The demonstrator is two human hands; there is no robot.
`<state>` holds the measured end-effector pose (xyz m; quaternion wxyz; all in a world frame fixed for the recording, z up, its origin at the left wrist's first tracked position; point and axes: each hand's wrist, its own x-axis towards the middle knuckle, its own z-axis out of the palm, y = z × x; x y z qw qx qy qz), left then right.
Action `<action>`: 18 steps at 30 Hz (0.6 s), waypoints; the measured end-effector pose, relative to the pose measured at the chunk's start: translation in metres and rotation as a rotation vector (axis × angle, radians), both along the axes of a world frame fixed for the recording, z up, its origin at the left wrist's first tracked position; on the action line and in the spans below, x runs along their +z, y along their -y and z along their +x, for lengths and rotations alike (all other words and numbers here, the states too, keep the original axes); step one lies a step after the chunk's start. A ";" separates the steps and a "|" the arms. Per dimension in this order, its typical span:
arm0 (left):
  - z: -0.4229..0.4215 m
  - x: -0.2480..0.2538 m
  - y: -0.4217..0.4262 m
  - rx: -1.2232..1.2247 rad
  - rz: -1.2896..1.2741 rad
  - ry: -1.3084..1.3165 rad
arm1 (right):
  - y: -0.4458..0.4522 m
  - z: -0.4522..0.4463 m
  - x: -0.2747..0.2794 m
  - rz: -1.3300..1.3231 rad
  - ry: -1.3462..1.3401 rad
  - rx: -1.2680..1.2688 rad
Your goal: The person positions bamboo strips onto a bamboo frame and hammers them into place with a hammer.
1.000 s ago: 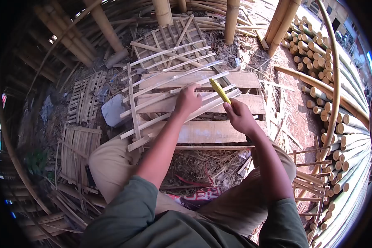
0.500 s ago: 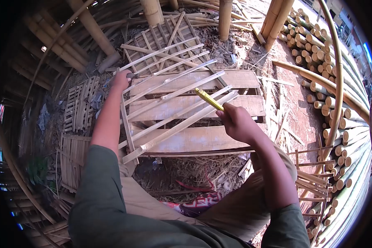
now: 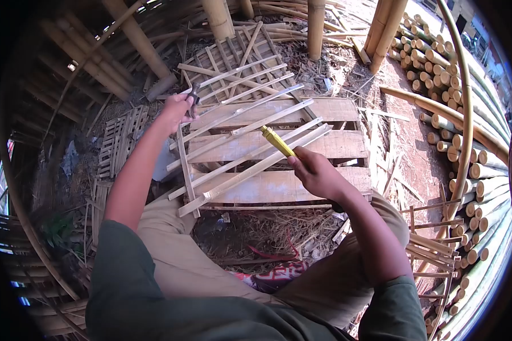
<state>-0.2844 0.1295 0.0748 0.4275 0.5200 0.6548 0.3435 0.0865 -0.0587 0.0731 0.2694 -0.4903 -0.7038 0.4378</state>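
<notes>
My left hand (image 3: pixel 178 112) is closed around a small dark tool (image 3: pixel 194 95), whose exact kind I cannot make out. It is at the upper left corner of a slatted wooden frame (image 3: pixel 233 132), made of several thin strips joined to a side strip. The frame lies slanted over wide planks (image 3: pixel 279 146) of a low bench. My right hand (image 3: pixel 316 169) grips a long, narrow yellow tool (image 3: pixel 277 141) by its lower end, above the frame's right side. The tool's tip points up and left; its kind is unclear.
A lattice of wooden strips (image 3: pixel 222 59) lies behind the bench. Bamboo posts (image 3: pixel 316 31) stand farther back. Stacked bamboo poles (image 3: pixel 486 187) fill the right side, near a small slatted rack (image 3: pixel 432 250). More slatted pieces (image 3: pixel 115 145) lie at left. Wood scraps litter the ground.
My left hand has lifted off the frame's left corner and turned, bringing the dark tool into clearer view. My right hand has shifted slightly left and down with the yellow tool. The view has shifted slightly.
</notes>
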 end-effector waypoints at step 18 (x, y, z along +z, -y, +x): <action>0.078 0.036 0.203 -0.274 -0.260 0.709 | 0.042 -0.016 0.023 -0.112 -0.080 0.166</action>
